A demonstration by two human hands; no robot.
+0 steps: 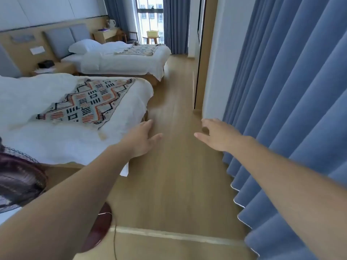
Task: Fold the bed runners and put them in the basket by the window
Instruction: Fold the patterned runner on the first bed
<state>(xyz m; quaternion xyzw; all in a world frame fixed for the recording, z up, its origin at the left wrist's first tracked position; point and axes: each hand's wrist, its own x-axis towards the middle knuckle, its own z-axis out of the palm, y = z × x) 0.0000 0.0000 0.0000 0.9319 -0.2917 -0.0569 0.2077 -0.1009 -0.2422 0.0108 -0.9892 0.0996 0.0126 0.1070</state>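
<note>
Two white beds, two bed runners, one basket (152, 33) and two hands show in a room with a wood floor (178, 166) and blue curtains (291, 91). The near runner (84, 104), in grey, orange and black diamonds, lies skewed on the near bed (56, 147); the far runner (137, 50) is on the far bed (122, 66) beyond it, the yellow basket farther still, by the window (150, 15). The left hand (142, 139) and right hand (219, 136) hover off the near bed's foot, fingers spread, holding nothing.

Runner (84, 102) on near bed (37, 143) L, 2nd runner (139, 49) on far bed (122, 62) behind, basket (152, 33) on stool (152, 40) beyond.
</note>
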